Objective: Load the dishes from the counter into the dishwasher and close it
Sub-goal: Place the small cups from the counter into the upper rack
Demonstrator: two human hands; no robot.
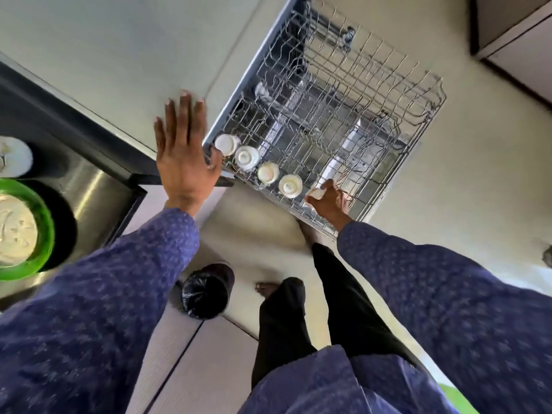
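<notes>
Right hand (330,200) grips a white cup (316,193) at the near edge of the pulled-out wire rack (388,138); four white cups (268,173) stand in a row beside it; left hand (183,153) flat, fingers spread, over the worktop (89,40) edge; green bowl (44,231) on the worktop far left.

Sleeves (98,294) blue, small pale dotted print; trousers (343,318) black; bowl (33,231) at 9 o'clock bright green; cups (268,172) in grey wire rack (388,115) white; bin liner (204,294) glossy black; floor (478,174) cream
</notes>
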